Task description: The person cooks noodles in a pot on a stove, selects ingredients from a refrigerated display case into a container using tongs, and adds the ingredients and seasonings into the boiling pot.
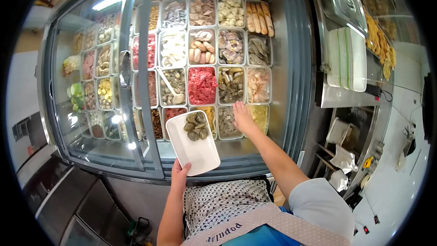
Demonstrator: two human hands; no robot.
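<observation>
A white rectangular tray (196, 155) is tilted over the front edge of the display case, and my left hand (181, 173) grips its lower left corner. Several dark clams (196, 126) lie at the tray's far end. My right hand (243, 116) is over the bins to the right of the tray, fingers pointing away from me. Its fingertips are close to the lower edge of a bin of dark mussels (231, 82); whether they touch anything is unclear. Beneath and beside that hand are a bin of greyish pieces (226, 122) and a bin of yellow food (259, 117).
Rows of food bins fill the case, among them red meat (202, 85), sausages (260, 17) and shellfish with a white scoop (176, 96). A sliding glass door frame (150, 86) stands at the left. Stacked striped trays (345, 59) are on the right counter.
</observation>
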